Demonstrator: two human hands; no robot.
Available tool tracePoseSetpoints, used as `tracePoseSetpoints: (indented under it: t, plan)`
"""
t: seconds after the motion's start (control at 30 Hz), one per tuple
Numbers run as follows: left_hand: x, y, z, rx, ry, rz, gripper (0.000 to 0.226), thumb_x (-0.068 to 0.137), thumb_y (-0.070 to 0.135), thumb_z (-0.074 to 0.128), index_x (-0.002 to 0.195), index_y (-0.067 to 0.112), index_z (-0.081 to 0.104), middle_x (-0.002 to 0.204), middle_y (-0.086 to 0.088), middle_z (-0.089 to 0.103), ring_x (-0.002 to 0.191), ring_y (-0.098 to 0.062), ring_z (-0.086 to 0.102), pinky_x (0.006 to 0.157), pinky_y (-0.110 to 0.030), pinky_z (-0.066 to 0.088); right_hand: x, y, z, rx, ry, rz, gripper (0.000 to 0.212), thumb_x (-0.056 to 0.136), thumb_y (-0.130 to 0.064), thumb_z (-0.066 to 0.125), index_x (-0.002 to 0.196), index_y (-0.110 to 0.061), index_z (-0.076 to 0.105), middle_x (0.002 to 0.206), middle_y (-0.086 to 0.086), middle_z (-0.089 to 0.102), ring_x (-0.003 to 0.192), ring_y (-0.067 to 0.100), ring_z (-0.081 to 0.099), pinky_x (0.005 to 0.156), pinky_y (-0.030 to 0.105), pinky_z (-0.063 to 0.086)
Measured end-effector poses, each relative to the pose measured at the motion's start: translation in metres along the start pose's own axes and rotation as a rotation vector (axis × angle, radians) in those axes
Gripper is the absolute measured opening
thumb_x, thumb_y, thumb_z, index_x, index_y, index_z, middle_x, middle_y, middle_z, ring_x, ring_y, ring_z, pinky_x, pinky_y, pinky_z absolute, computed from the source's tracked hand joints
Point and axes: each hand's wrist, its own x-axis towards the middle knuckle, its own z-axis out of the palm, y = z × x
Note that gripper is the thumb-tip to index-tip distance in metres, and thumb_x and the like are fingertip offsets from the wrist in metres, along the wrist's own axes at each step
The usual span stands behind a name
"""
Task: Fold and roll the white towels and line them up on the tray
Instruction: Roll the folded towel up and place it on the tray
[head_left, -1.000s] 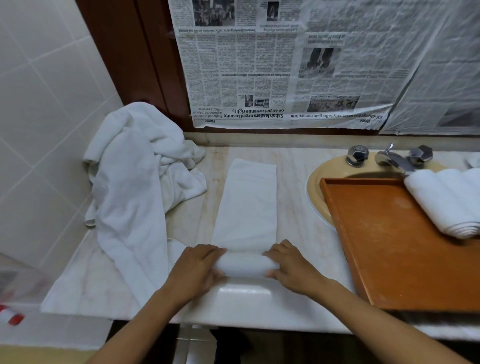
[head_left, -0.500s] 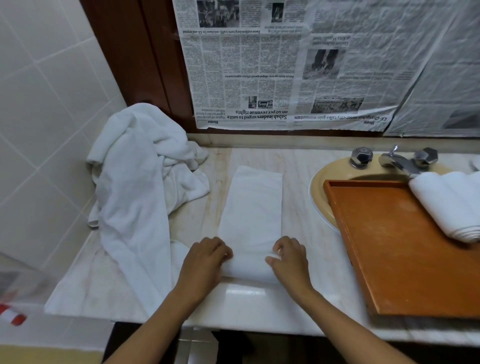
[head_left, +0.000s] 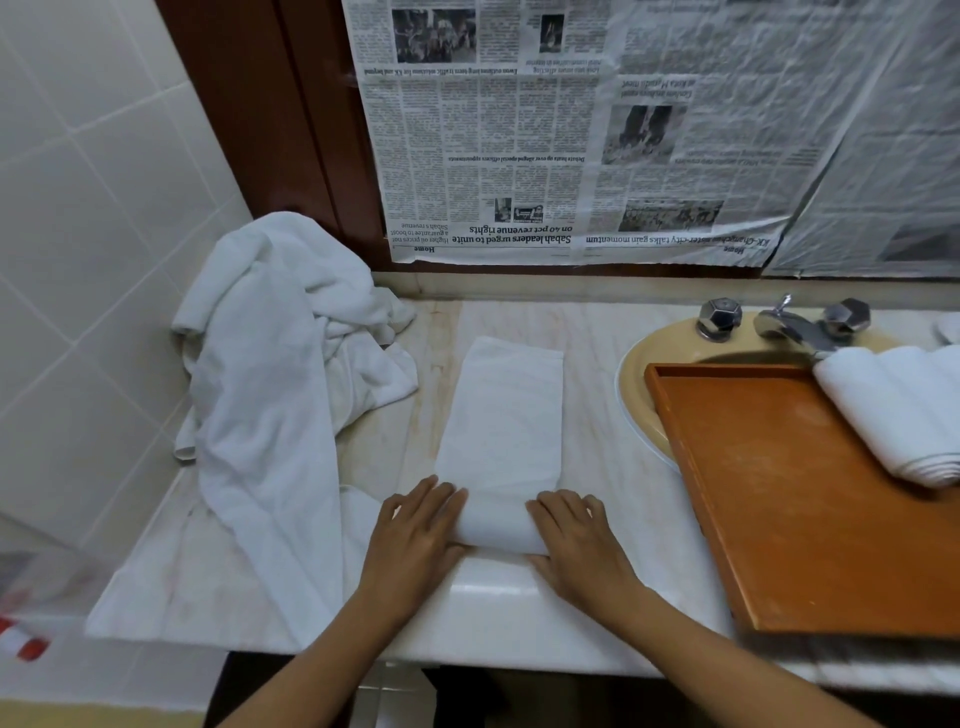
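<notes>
Pale marble counter (head_left: 597, 441) runs along a white tiled wall (head_left: 78, 208), with sheets of newspaper (head_left: 493, 156) taped over the dark wood panel behind it. A folded towel (head_left: 506, 415) lies on the counter as a long narrow strip reaching away from the fingers towards the back wall. Its near end is wound into a short thick roll that sits between the two hands. The left hand (head_left: 415, 540) covers the roll's left end, fingers together and bent over the top, thumb at the near side. The right hand (head_left: 576, 545) cups the right end the same way, fingers close together and curled over the cloth, thumb tucked along the near edge. Both hands clamp on the roll, and both forearms come up from the bottom edge. To the left of the left fingers, a pile of loose white towels (head_left: 270, 364) heaps against the corner and spills forward, its lower edge lying just beside the left hand. To the right of the right fingers and apart from them, an orange-brown tray (head_left: 779, 493) rests over a cream basin (head_left: 636, 384). Rolled towels (head_left: 904, 410) lie side by side at the tray's far right, touching one another. Beyond them stands a chrome tap (head_left: 795, 327).
</notes>
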Motion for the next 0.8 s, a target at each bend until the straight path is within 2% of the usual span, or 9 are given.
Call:
tracePoseSetpoints:
  t: [0.13, 0.23, 0.33, 0.4, 0.53, 0.6, 0.67, 0.73, 0.8]
  plan:
    - [0.010, 0.000, -0.007, -0.009, 0.013, 0.057, 0.052, 0.068, 0.038, 0.074, 0.113, 0.012, 0.067, 0.112, -0.006, 0.068, 0.104, -0.027, 0.066, 0.076, -0.039, 0.052, 0.019, 0.011, -0.014, 0.164, -0.192, -0.001, 0.053, 0.063, -0.029, 0.084, 0.106, -0.012, 0.060, 0.100, 0.002, 0.058, 0.089, 0.022, 0.055, 0.075, 0.035, 0.052]
    - [0.014, -0.005, -0.019, -0.018, -0.054, 0.094, 0.054, 0.062, 0.047, 0.075, 0.105, 0.016, 0.071, 0.100, -0.001, 0.069, 0.085, -0.023, 0.069, 0.066, -0.034, 0.052, 0.030, 0.020, -0.031, 0.378, -0.455, 0.108, 0.049, 0.081, -0.033, 0.074, 0.122, -0.013, 0.056, 0.116, 0.004, 0.053, 0.107, 0.020, 0.047, 0.091, 0.031, 0.040]
    - [0.022, -0.010, -0.034, -0.044, -0.288, 0.073, 0.072, 0.072, 0.070, 0.039, 0.123, 0.025, 0.063, 0.112, 0.003, 0.063, 0.099, -0.020, 0.061, 0.079, -0.035, 0.043, 0.040, 0.022, -0.044, 0.706, -0.637, 0.353, 0.047, 0.076, -0.024, 0.078, 0.110, -0.028, 0.046, 0.106, 0.005, 0.057, 0.087, 0.020, 0.054, 0.069, 0.026, 0.047]
    - [0.029, -0.014, -0.040, -0.041, -0.465, 0.005, 0.072, 0.077, 0.071, 0.034, 0.133, 0.030, 0.055, 0.124, 0.004, 0.053, 0.116, -0.019, 0.049, 0.087, -0.034, 0.033, 0.046, 0.018, -0.048, 0.907, -0.663, 0.513, 0.044, 0.072, -0.014, 0.079, 0.097, -0.030, 0.045, 0.094, 0.010, 0.060, 0.071, 0.021, 0.056, 0.051, 0.026, 0.047]
    - [0.047, -0.011, -0.042, -0.031, -0.509, -0.092, 0.050, 0.095, 0.055, 0.048, 0.141, 0.035, 0.048, 0.136, 0.003, 0.035, 0.126, -0.020, 0.031, 0.100, -0.038, 0.025, 0.063, 0.011, -0.042, 0.919, -0.595, 0.707, 0.033, 0.072, 0.008, 0.071, 0.075, -0.021, 0.054, 0.083, 0.003, 0.057, 0.063, 0.011, 0.054, 0.055, 0.022, 0.045]
    - [0.052, -0.006, -0.038, -0.070, -0.512, -0.158, 0.049, 0.096, 0.051, 0.050, 0.143, 0.037, 0.045, 0.138, 0.003, 0.040, 0.127, -0.020, 0.035, 0.102, -0.039, 0.026, 0.067, 0.007, -0.035, 0.859, -0.481, 0.805, 0.032, 0.072, 0.010, 0.068, 0.068, -0.019, 0.056, 0.086, -0.001, 0.055, 0.074, 0.012, 0.056, 0.062, 0.021, 0.045]
    - [0.053, -0.002, -0.039, -0.152, -0.429, -0.240, 0.049, 0.093, 0.047, 0.057, 0.141, 0.038, 0.046, 0.133, 0.005, 0.048, 0.126, -0.019, 0.041, 0.102, -0.039, 0.029, 0.066, 0.000, -0.028, 0.797, -0.318, 0.881, 0.029, 0.069, 0.008, 0.069, 0.067, -0.019, 0.058, 0.089, -0.005, 0.053, 0.090, 0.019, 0.054, 0.076, 0.029, 0.050]
    - [0.053, 0.000, -0.043, -0.234, -0.265, -0.270, 0.043, 0.087, 0.039, 0.069, 0.128, 0.035, 0.055, 0.120, 0.007, 0.055, 0.114, -0.017, 0.049, 0.096, -0.036, 0.035, 0.057, -0.011, -0.025, 0.655, -0.167, 0.809, 0.029, 0.064, 0.006, 0.066, 0.073, -0.019, 0.056, 0.086, -0.008, 0.052, 0.091, 0.020, 0.047, 0.079, 0.038, 0.046]
    - [0.048, 0.002, -0.043, -0.185, -0.030, -0.115, 0.029, 0.076, 0.024, 0.081, 0.101, 0.026, 0.066, 0.099, 0.006, 0.061, 0.089, -0.019, 0.057, 0.077, -0.035, 0.042, 0.044, -0.019, -0.022, 0.429, -0.050, 0.549, 0.031, 0.061, 0.006, 0.064, 0.076, -0.019, 0.053, 0.082, -0.007, 0.052, 0.082, 0.020, 0.046, 0.069, 0.037, 0.039]
